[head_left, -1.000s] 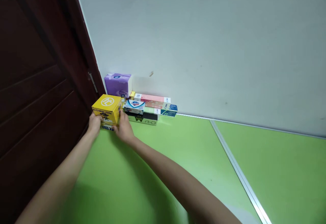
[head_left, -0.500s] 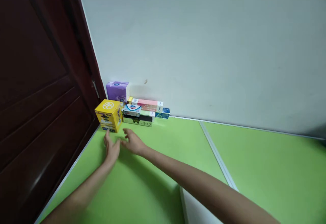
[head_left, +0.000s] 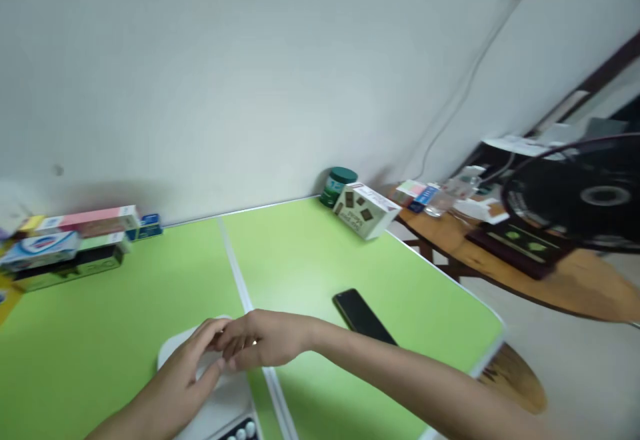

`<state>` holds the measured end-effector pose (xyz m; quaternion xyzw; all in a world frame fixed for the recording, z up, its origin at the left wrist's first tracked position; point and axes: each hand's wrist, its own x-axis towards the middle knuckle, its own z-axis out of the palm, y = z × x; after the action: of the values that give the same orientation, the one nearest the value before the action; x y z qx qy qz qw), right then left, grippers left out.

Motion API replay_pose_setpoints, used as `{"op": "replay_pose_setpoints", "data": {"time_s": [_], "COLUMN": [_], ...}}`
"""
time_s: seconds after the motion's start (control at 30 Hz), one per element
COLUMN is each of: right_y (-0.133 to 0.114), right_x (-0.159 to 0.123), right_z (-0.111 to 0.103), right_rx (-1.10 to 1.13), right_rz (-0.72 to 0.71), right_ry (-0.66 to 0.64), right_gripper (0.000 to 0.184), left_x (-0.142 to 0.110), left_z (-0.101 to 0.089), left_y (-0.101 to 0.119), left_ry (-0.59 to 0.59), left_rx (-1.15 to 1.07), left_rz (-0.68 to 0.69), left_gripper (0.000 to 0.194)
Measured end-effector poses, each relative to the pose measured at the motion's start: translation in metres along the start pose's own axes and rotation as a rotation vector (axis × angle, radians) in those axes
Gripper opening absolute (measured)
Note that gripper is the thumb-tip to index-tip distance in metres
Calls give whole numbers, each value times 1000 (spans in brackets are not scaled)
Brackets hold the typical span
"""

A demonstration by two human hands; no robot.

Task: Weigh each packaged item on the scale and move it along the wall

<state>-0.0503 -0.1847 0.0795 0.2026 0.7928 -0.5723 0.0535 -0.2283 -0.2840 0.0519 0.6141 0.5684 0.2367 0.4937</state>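
My left hand (head_left: pixel 183 377) and my right hand (head_left: pixel 267 340) meet above a white flat device (head_left: pixel 227 400) with rounded corners at the bottom of the view. Several round pale buttons (head_left: pixel 245 432) sit in a dark panel at its near end. The left fingers are bent, with the thumb apart. My right fingers curl loosely and touch or overlap the left fingertips; their tips are partly hidden. Nothing shows in either hand. Right of the hands, a black phone (head_left: pixel 364 317) lies on the green table (head_left: pixel 295 260).
Several boxes stand at the left, among them a soap box (head_left: pixel 43 248) and a pink-and-white box (head_left: pixel 90 220). A green-lidded jar (head_left: pixel 339 185) and a patterned box (head_left: pixel 366 210) are at the far right corner. Beyond stand a cluttered wooden table (head_left: pixel 445 240) and a black fan (head_left: pixel 590 193).
The view has swung right. My hands have left the spot near the yellow box and come together over the white device. The phone, jar and wooden table have come into view.
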Motion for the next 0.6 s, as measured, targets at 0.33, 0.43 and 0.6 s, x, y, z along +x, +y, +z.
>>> {"op": "replay_pose_setpoints", "data": {"time_s": [0.33, 0.43, 0.6], "right_y": [124, 161, 213], "right_x": [-161, -181, -195], "right_z": [-93, -125, -177], "right_rx": [365, 360, 280], "right_rz": [-27, 24, 143], "right_ry": [990, 1229, 1645], "right_gripper": [26, 33, 78], "left_x": [206, 280, 376], "left_z": [126, 161, 186], "left_y": [126, 160, 195], "left_ry": [-133, -97, 3], "left_rx": [129, 70, -7], "left_rz": [414, 398, 404], "left_gripper": [57, 53, 66]}}
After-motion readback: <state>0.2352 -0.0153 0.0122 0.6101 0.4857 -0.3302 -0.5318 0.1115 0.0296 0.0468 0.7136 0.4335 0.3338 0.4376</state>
